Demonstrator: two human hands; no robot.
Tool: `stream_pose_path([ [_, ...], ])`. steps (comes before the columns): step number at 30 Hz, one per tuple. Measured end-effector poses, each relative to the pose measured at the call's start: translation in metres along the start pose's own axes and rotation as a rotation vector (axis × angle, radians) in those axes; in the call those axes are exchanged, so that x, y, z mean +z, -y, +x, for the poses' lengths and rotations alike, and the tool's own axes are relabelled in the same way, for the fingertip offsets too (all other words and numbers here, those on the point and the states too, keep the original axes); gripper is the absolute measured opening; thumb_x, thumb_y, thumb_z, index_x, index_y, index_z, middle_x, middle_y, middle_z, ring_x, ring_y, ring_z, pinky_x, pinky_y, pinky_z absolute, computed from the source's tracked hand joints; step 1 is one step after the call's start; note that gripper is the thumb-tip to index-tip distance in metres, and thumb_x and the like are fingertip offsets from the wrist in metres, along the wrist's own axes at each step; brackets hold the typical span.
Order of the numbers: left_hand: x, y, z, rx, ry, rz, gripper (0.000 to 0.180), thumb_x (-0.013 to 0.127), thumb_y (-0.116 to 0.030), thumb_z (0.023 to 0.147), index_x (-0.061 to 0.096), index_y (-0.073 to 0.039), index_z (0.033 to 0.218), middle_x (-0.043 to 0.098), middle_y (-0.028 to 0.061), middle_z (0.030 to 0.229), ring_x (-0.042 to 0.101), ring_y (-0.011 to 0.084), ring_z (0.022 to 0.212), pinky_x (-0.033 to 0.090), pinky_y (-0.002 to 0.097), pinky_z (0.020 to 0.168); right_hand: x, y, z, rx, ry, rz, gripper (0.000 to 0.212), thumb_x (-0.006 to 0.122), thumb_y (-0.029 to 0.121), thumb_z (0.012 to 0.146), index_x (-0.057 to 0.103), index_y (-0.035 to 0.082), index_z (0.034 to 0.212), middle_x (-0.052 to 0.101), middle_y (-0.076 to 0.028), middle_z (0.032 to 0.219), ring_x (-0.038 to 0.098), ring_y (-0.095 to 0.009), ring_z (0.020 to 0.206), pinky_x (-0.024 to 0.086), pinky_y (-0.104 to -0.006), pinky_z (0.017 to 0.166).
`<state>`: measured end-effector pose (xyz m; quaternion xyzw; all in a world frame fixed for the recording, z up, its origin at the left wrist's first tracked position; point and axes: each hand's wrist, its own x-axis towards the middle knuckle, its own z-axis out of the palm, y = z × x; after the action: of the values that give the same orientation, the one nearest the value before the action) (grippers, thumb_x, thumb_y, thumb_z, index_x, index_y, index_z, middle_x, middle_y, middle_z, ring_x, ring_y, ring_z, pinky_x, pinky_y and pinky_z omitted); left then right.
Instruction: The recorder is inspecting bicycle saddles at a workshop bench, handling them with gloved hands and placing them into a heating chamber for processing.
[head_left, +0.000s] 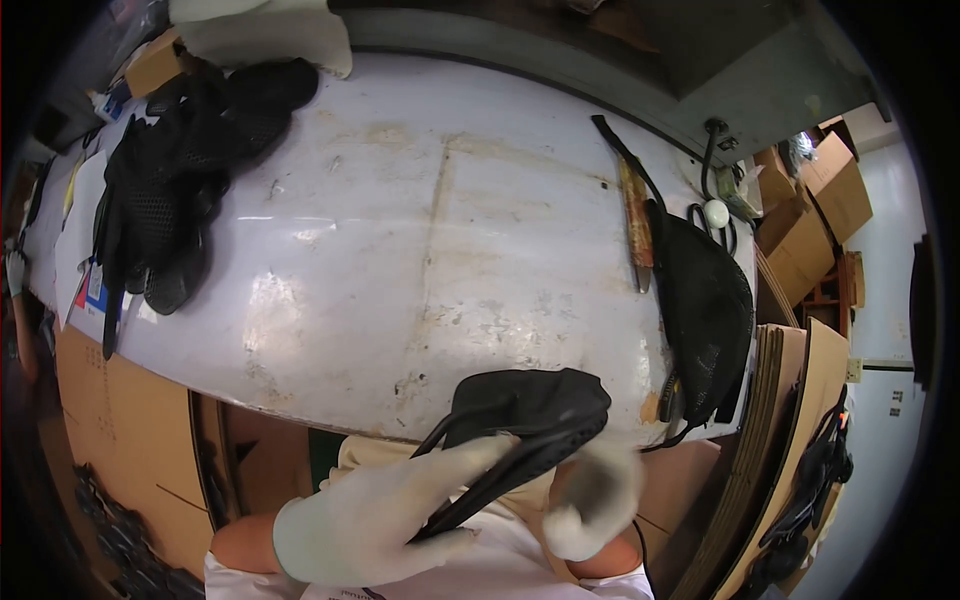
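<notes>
My left hand [385, 515], in a white glove, is closed round a black fabric pouch-like piece [525, 405] at the table's near edge. The thumb lies on top and the fingers are beneath. This piece has a rounded, padded outline and a strap-like strip along its left side. My right hand [597, 500], also gloved, is just below the right end of the piece. Motion smears its curled fingers, so I cannot tell whether it grips anything. At the table's right edge lies a larger black fabric piece [703, 305] with a strap.
A worn, pale table [350, 260] spans the middle. Black mesh pieces [165, 195] are heaped at its left. A tool with a brown-wrapped handle [636, 215] lies at the right. Cardboard sheets [750, 450] stand beside me at right; another person's arm [24, 335] shows far left.
</notes>
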<state>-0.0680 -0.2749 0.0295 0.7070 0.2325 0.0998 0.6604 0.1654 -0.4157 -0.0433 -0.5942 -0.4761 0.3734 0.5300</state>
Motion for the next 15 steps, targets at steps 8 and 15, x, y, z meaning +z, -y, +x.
stream_pose_path([
  [8, 0.023, 0.021, 0.001, 0.005, -0.04, -0.017, 0.064, 0.073, -0.021, 0.096, 0.044, -0.009, 0.152, 0.07, 0.0234, 0.104, 0.071, 0.0417, 0.079, 0.056, 0.0475, 0.067, 0.011, 0.045, 0.053, -0.345, 0.124, -0.582, 0.099, 0.09, 0.047, 0.072, 0.045, -0.002, 0.146, 0.035, -0.032, 0.153, 0.037, -0.047, 0.146, 0.029, -0.0544, 0.12],
  [15, 0.031, 0.025, 0.002, 0.076, -0.115, 0.048, 0.06, 0.073, -0.023, 0.097, 0.047, -0.009, 0.15, 0.07, 0.0228, 0.099, 0.07, 0.04, 0.07, 0.055, 0.0465, 0.059, 0.017, 0.044, 0.047, -0.241, 0.111, -0.403, 0.087, 0.092, 0.032, 0.069, 0.051, 0.001, 0.139, 0.042, -0.03, 0.145, 0.048, -0.044, 0.133, 0.046, -0.0498, 0.106],
])
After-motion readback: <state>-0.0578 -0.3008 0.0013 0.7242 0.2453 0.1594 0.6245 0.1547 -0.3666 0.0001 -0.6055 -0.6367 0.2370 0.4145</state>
